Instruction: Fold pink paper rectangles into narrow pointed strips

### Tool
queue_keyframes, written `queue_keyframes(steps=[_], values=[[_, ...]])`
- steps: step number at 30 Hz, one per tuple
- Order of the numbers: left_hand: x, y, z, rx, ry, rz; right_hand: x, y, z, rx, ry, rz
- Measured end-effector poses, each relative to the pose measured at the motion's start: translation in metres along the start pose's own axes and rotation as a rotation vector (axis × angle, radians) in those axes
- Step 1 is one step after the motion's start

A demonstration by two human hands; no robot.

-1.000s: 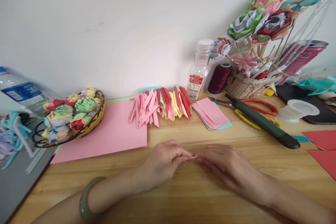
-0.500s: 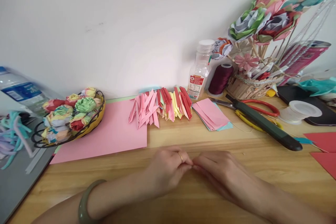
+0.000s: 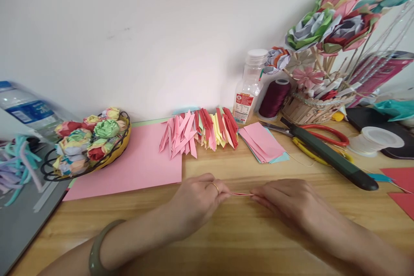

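Observation:
Between my hands stretches a thin strip of folded pink paper, seen nearly edge-on just above the table. My left hand, with a ring on one finger, pinches its left end. The right end is pinched in the fingers of my right hand. Beyond them lies a row of folded paper pieces in pink, red and yellow. To its right rests a stack of small pink and blue paper rectangles.
A basket of paper flowers sits on pink sheets at left. A clear bottle, purple thread spool, green-handled cutter, red-handled scissors and white spool stand or lie at right.
My hands have moved apart, the right one further right, and the folded paper strip now shows between them. The view has shifted slightly.

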State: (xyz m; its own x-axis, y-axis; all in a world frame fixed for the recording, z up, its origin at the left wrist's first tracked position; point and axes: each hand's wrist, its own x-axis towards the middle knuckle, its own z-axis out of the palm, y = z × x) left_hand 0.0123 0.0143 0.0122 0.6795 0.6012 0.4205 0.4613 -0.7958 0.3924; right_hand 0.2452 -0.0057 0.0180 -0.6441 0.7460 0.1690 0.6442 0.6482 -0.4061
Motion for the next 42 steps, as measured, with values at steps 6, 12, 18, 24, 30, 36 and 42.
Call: queue_keyframes(steps=[6, 12, 18, 24, 30, 36, 42], values=[[0.005, -0.005, -0.006, -0.083, 0.064, -0.023, -0.005, 0.011, -0.001, 0.024, 0.055, 0.021], [0.007, -0.011, -0.007, -0.1, 0.015, -0.085, 0.0, 0.017, -0.006, 0.132, 0.036, 0.091], [0.01, -0.01, -0.012, -0.186, -0.025, -0.235, 0.004, 0.015, -0.011, 0.192, 0.039, 0.135], [0.014, -0.008, -0.019, -0.407, -0.112, -0.432, 0.005, 0.015, -0.016, 0.269, 0.044, 0.096], [0.013, -0.012, -0.021, -0.53, -0.142, -0.593, 0.007, 0.016, -0.017, 0.329, 0.134, 0.093], [0.016, -0.007, -0.025, -0.542, -0.16, -0.639, 0.007, 0.014, -0.022, 0.393, 0.126, 0.139], [0.015, -0.012, -0.035, -0.439, -0.002, -0.595, 0.005, 0.016, -0.027, 0.503, 0.197, 0.228]])
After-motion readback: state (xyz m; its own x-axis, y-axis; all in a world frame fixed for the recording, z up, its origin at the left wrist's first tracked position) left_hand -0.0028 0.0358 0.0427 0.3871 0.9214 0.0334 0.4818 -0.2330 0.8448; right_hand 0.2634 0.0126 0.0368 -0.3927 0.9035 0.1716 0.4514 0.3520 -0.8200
